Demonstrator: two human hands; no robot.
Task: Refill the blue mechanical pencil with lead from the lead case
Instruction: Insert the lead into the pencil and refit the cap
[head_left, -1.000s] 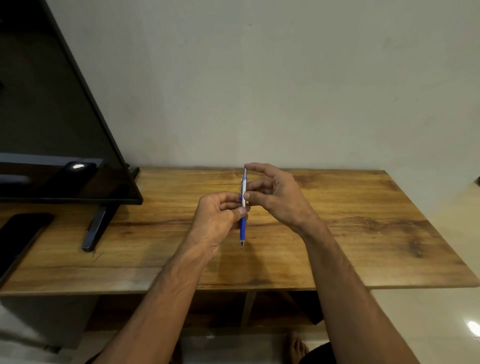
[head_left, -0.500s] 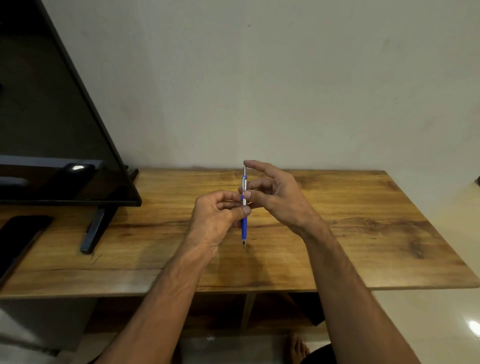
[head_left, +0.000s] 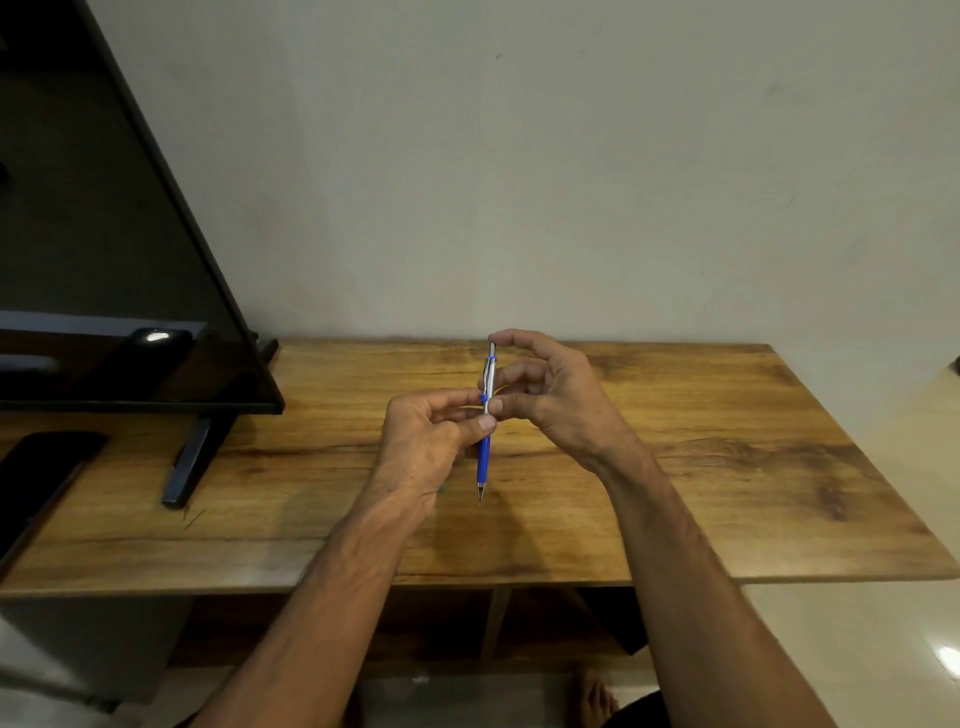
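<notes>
From the head camera, the blue mechanical pencil (head_left: 485, 426) stands nearly upright in the air above the middle of the wooden desk (head_left: 727, 467), tip down, silver upper half toward the wall. The left hand (head_left: 431, 447) pinches the barrel at its middle — thumb and fingers closed on it. The right hand (head_left: 550, 395) touches the top end with its forefinger, another finger pressed against the silver part. A dark television (head_left: 104, 260) stands at the desk's left rear corner.

Dim warm light, soft shadows on the table (head_left: 675, 467), wide-angle bending at edges.
</notes>
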